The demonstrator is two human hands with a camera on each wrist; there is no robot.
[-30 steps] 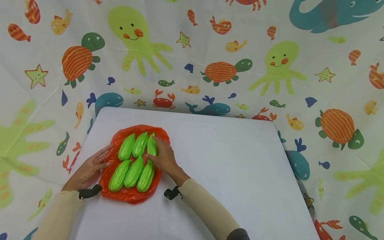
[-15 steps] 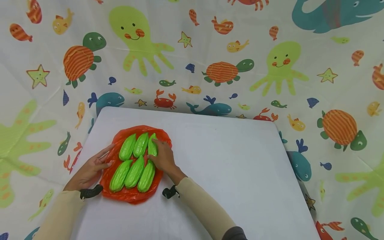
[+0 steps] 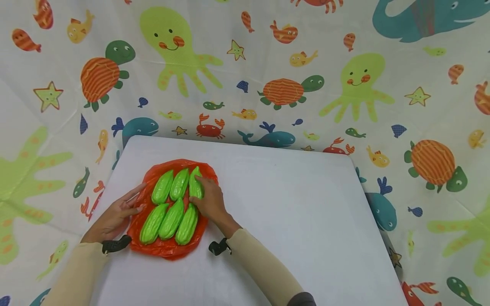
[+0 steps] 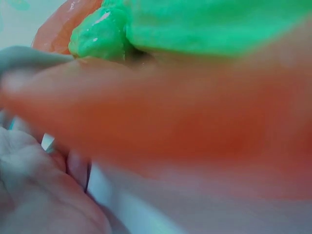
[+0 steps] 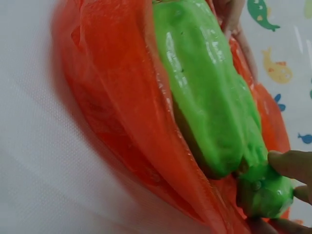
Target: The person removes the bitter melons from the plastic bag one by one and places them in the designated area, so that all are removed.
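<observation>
A red plastic bag (image 3: 134,240) lies on the white table with its rim spread wide around several bright green, ridged gourds (image 3: 171,219) in two rows. My right hand (image 3: 209,199) pinches the far-right gourd (image 3: 196,182) between thumb and fingers. In the right wrist view, those fingers (image 5: 292,168) hold that gourd's end (image 5: 265,192), beside a nearer gourd (image 5: 200,83). My left hand (image 3: 115,219) rests at the bag's left rim, thumb and fingers spread apart and touching it. Blurred red plastic (image 4: 170,112) hides much of the left wrist view.
The white table (image 3: 291,221) stretches to the right of the bag. Behind and beside it hangs a curtain (image 3: 237,110) printed with sea animals. A dark wrist camera (image 3: 115,245) on my left wrist sits close to the bag's edge.
The far-right gourd in my right hand has shifted slightly away from me inside the bag. My left hand has stayed at the rim.
</observation>
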